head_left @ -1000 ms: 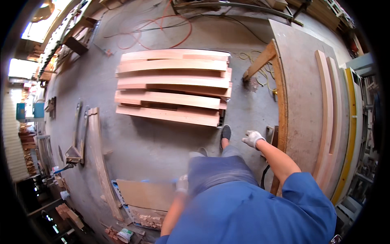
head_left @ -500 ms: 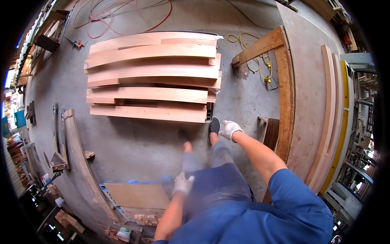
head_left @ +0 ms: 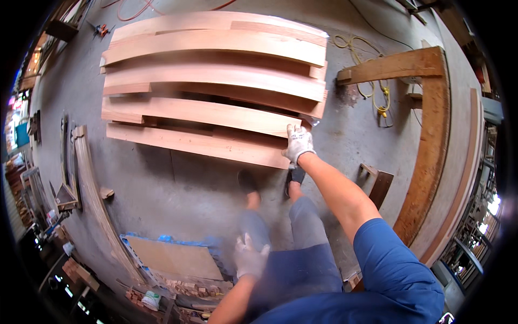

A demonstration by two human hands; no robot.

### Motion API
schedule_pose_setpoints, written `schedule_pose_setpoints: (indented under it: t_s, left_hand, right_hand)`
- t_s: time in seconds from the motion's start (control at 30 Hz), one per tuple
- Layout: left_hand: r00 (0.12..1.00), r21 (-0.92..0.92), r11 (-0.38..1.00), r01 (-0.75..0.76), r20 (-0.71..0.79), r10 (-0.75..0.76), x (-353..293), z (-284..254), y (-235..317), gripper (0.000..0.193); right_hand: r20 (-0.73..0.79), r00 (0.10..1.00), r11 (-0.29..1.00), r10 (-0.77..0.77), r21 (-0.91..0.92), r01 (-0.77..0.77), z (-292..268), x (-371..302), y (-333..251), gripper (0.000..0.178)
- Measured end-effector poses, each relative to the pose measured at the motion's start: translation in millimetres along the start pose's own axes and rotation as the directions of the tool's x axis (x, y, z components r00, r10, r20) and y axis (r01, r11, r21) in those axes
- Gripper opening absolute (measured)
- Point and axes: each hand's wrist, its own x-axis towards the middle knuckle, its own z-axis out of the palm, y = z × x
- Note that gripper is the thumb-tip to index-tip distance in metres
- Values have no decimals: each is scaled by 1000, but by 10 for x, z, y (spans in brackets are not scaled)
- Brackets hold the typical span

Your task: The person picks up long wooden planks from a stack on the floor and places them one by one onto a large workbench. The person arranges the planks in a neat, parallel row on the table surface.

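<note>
A stack of long, pale wooden planks lies in staggered rows in front of me. My right hand, in a white work glove, rests against the right ends of the two nearest rows. Its thumb is by the front plank and its fingers reach to the plank behind, spread apart. Low in front of my body, beside my thigh, hangs my left hand, also gloved. It touches no plank; motion blurs it, but its fingers look apart and nothing shows in it.
A heavy timber frame stands on the right, with a small brown step near it. A yellow cord lies beyond. At left is a long weathered beam; a tan panel lies close by my left side.
My right hand has moved forward from beside my foot onto the plank ends. The stack looks larger and closer. My left hand stays low near my leg.
</note>
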Motion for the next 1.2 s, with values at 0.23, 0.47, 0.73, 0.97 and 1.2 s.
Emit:
schedule_pose_setpoints:
  t_s: [0.23,0.47,0.73,0.97,1.2]
  left_hand:
    - [984,21,998,-52,-169,55,171,205,-209,95]
    - [986,-23,1000,-21,-163,17,140,199,-197,90]
    - [997,11,1000,21,-72,-21,94,208,-96,94]
    - [999,-132,991,-23,41,29,-217,19,-55,87]
    - [992,-873,484,-62,-107,-65,123,-204,343,74]
  right_hand:
    - [1,1000,998,31,-53,-31,231,513,-43,135]
    - [-68,997,983,-36,-181,23,439,783,36,122]
    - [-253,926,960,-280,-59,274,350,-396,-30,86]
    - [-282,930,955,-235,113,275,-771,-2366,114,81]
    - [-157,980,992,-122,5,124,-1484,-4350,649,82]
